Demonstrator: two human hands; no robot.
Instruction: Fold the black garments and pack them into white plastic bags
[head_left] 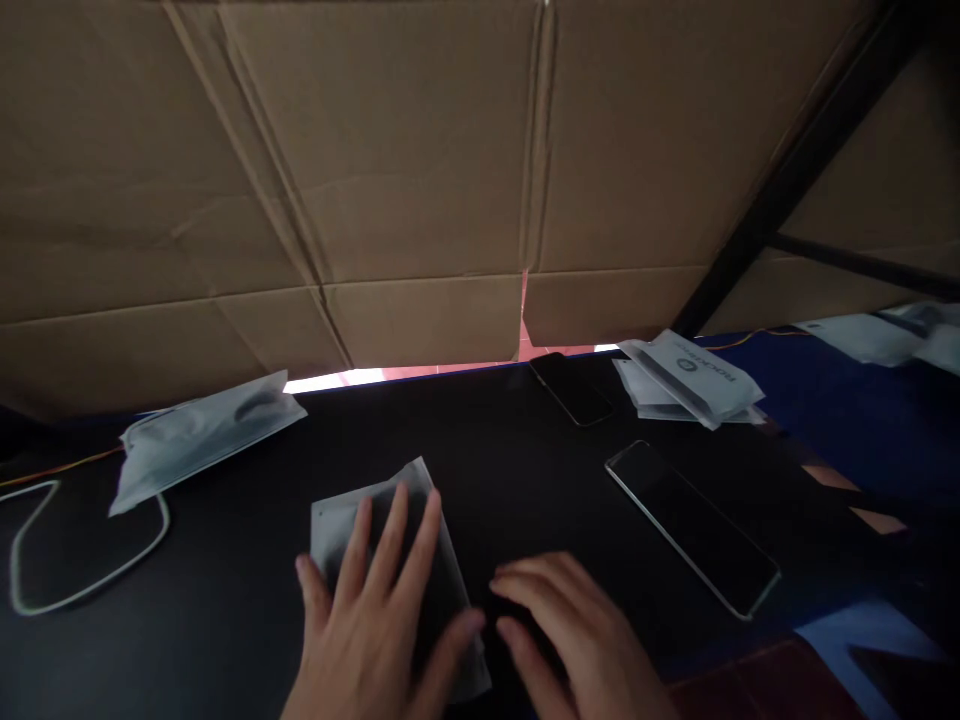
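Observation:
My left hand (371, 620) lies flat with spread fingers on a translucent whitish pouch (331, 522) on the black table. A dark shape shows through the pouch, but I cannot make out what it is. Just right of the pouch, my right hand (574, 630) rests low over the table, its fingers slightly bent and the thumb apart, with nothing visible in it. Beyond that hand, to the right, a smartphone (694, 530) with a dark screen and pale edge lies flat. A second dark phone (571, 388) sits farther back.
Printed white pouches (694, 375) are stacked at the back right. Another filled pouch (210, 430) lies at the back left, near a loop of white cable (97, 588). Cardboard panels (420, 150) stand behind the table, with a dark metal bar (787, 180) at the right.

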